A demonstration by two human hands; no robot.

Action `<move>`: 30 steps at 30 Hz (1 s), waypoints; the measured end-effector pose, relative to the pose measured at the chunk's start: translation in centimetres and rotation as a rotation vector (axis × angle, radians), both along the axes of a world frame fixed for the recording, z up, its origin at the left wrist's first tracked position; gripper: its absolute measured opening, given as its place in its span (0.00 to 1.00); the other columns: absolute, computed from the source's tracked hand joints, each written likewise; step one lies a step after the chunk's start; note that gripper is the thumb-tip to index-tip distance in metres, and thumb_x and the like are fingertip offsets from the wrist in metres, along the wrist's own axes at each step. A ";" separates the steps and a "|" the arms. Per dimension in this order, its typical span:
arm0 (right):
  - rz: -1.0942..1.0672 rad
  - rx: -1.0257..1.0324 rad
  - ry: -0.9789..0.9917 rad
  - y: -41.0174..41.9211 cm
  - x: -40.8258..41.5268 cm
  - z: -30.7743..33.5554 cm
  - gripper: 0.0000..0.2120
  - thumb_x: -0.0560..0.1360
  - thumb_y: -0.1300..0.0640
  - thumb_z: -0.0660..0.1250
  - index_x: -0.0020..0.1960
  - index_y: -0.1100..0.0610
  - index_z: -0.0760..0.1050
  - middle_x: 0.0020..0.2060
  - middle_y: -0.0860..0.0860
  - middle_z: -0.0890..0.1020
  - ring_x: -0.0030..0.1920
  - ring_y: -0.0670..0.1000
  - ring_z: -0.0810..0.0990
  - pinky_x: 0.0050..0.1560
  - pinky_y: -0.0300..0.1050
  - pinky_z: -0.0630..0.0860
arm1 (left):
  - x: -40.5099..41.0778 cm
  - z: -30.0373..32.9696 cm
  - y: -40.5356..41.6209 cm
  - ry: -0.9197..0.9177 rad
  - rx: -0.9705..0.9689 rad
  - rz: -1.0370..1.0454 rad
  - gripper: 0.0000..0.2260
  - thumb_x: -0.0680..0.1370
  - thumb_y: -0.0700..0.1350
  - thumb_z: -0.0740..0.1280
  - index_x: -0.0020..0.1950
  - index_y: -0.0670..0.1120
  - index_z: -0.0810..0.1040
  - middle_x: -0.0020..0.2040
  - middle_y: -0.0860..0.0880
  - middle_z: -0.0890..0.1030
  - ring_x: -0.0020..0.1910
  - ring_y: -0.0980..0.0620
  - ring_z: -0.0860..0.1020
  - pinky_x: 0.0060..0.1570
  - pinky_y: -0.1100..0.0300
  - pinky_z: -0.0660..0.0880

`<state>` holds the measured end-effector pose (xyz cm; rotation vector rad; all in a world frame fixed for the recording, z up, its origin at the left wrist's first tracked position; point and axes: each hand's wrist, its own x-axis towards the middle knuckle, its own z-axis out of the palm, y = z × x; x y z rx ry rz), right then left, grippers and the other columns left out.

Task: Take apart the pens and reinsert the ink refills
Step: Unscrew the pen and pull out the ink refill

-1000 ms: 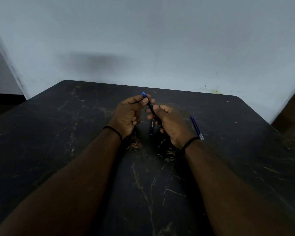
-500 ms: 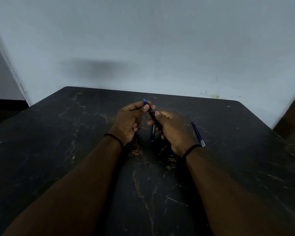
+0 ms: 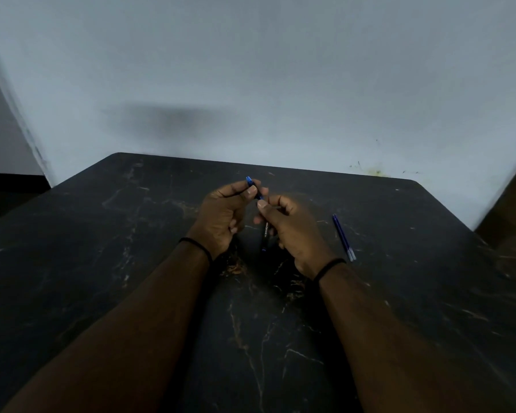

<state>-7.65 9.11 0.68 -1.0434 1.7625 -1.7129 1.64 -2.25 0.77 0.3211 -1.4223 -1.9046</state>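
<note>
Slim black pen with blue end cap, pinched by left hand and right hand above black marbled bench; risk: cap slipping loose, rolling away.

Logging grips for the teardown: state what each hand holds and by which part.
Both hold one dark pen: left hand pinches its blue top end, right hand grips the barrel's upper part.

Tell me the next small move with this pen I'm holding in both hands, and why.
Probably twist the blue end piece loose with the left hand while the right hand keeps the dark pen barrel steady. Both hands already pinch the pen at those two spots, and two blue refills lie on the table to the right.
</note>
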 end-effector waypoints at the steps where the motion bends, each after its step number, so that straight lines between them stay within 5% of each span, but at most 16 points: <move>1: -0.008 0.026 0.027 0.1 0.0 -0.1 0.10 0.80 0.50 0.65 0.52 0.57 0.79 0.37 0.48 0.84 0.28 0.40 0.73 0.28 0.34 0.67 | 0.1 0.1 0.1 -0.004 -0.005 0.009 0.07 0.79 0.38 0.64 0.51 0.43 0.81 0.49 0.44 0.84 0.17 0.59 0.61 0.18 0.67 0.57; 6: -0.092 0.069 0.265 0.3 0.4 -0.3 0.11 0.81 0.52 0.63 0.43 0.55 0.78 0.34 0.50 0.81 0.28 0.40 0.73 0.31 0.33 0.68 | 0.5 0.8 0.8 -0.013 0.001 0.107 0.06 0.79 0.38 0.64 0.50 0.42 0.81 0.49 0.43 0.84 0.18 0.58 0.61 0.19 0.64 0.56; 9: -0.171 0.125 0.516 0.7 0.4 -0.3 0.12 0.81 0.51 0.62 0.40 0.53 0.75 0.33 0.51 0.78 0.34 0.47 0.76 0.36 0.43 0.71 | 0.5 1.2 0.7 -0.005 0.029 0.221 0.03 0.78 0.39 0.67 0.48 0.42 0.81 0.48 0.41 0.83 0.18 0.58 0.61 0.17 0.65 0.57; 14: -0.247 0.200 0.894 1.5 -0.3 0.6 0.11 0.81 0.48 0.60 0.41 0.49 0.72 0.35 0.47 0.76 0.36 0.48 0.74 0.37 0.44 0.69 | -0.1 1.3 -0.1 0.013 -0.017 0.486 0.04 0.76 0.39 0.71 0.46 0.37 0.80 0.38 0.42 0.80 0.22 0.61 0.73 0.25 0.71 0.70; 17: -0.296 0.211 0.901 1.7 -0.7 0.6 0.12 0.81 0.48 0.60 0.40 0.50 0.72 0.33 0.46 0.73 0.35 0.48 0.72 0.36 0.44 0.65 | -0.1 0.7 -0.7 -0.232 -0.297 0.630 0.09 0.75 0.44 0.73 0.40 0.38 0.82 0.33 0.45 0.80 0.30 0.55 0.77 0.36 0.63 0.75; 22: -0.310 0.206 0.845 1.8 -0.9 0.5 0.11 0.81 0.49 0.60 0.42 0.51 0.74 0.35 0.46 0.74 0.38 0.49 0.74 0.40 0.46 0.70 | 0.4 -0.6 -0.6 -0.780 -0.794 0.790 0.16 0.73 0.57 0.71 0.33 0.46 0.81 0.31 0.50 0.81 0.31 0.52 0.78 0.33 0.61 0.72; 30: -0.318 0.183 0.759 1.9 -1.4 0.3 0.11 0.80 0.48 0.60 0.42 0.51 0.74 0.35 0.48 0.77 0.38 0.51 0.76 0.40 0.46 0.72 | -0.1 -0.4 -0.8 -1.015 -0.868 0.688 0.17 0.72 0.56 0.69 0.31 0.45 0.75 0.35 0.45 0.81 0.38 0.44 0.81 0.38 0.57 0.75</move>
